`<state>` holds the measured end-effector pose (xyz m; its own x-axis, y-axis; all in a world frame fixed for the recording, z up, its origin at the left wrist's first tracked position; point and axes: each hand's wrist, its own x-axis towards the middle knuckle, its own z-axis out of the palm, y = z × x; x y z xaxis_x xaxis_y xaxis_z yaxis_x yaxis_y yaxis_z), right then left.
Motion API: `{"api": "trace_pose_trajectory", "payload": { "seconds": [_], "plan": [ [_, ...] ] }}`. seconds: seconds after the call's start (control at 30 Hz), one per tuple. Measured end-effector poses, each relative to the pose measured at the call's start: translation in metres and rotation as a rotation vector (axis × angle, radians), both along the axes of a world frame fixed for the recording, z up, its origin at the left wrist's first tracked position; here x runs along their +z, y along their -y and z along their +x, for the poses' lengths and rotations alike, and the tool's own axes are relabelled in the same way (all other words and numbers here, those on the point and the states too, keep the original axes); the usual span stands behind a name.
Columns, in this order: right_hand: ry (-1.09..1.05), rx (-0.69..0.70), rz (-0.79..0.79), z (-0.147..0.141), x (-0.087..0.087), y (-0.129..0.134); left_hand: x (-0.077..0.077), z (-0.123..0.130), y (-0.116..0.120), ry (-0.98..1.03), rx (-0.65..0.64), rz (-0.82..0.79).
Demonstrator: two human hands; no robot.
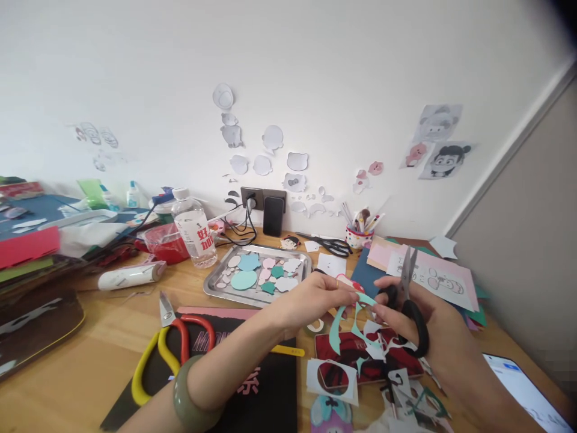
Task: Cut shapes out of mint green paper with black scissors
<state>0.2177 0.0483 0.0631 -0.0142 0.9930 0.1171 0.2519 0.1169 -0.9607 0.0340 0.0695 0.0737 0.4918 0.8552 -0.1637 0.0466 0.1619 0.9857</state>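
My left hand (322,297) reaches in from the lower left, a green bangle on its wrist, with thumb and fingers pinched on a strip of mint-green paper (336,332). Just to the right, my right hand (417,322) has black-handled scissors (411,300) hooked on its fingers, blades pointing up and slightly apart. Its fingertips also touch the mint paper's right end. Curved mint offcuts hang below the two hands, over a dark red box (324,346) strewn with white paper scraps.
Behind the hands stands a metal tray (211,287) of cut paper shapes. Red-and-yellow scissors (174,328) rest by a black sheet (274,391). A water bottle (195,231), a pen cup (358,236), stacked coloured papers (451,288) and a lit phone (527,391) surround the work area.
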Motion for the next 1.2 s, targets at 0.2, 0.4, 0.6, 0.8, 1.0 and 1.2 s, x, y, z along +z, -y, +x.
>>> {"api": "trace_pose_trajectory", "payload": {
  "seconds": [0.2, 0.4, 0.6, 0.8, 1.0, 1.2],
  "plan": [
    [-0.1, -0.214, 0.058, 0.003, 0.001, -0.004, 0.0, 0.0, -0.004, 0.101, -0.038, -0.088],
    [-0.151, -0.293, 0.105, 0.008, -0.003, -0.009, -0.01, -0.001, -0.015, 0.203, 0.136, -0.142],
    [-0.174, -0.271, 0.061, 0.008, -0.007, -0.012, -0.011, -0.005, -0.019, 0.202, 0.272, -0.099],
    [-0.248, -0.342, 0.128, 0.019, -0.005, -0.02, -0.022, -0.003, -0.025, 0.095, 0.277, -0.05],
    [-0.261, -0.329, 0.172, 0.028, 0.002, -0.023, -0.043, 0.009, -0.028, -0.095, 0.254, 0.003],
    [-0.275, -0.32, 0.194, 0.035, 0.007, -0.023, -0.059, 0.01, -0.03, -0.285, 0.228, 0.094]
  ]
}}
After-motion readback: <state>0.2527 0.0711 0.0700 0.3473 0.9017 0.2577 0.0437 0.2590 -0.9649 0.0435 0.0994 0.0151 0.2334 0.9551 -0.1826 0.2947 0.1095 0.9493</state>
